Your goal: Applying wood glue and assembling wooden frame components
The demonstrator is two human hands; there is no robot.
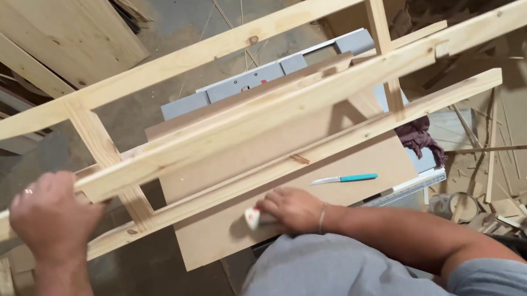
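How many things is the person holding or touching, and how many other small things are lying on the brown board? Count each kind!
Wooden frame, gripped by the left hand: 1
Small white bottle, under the right hand: 1
Knife with a teal handle, lying on the brown board: 1
Dark red rag, at the board's edge: 1
Total: 4

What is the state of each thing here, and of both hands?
Left hand: closed around a rail of the wooden frame.
Right hand: closed on a small white object, resting on the brown board.
Wooden frame: tilted, held above the board at its left end.
Knife with turquoise handle: lying flat on the board, untouched.
Purple cloth: crumpled at the board's right edge.
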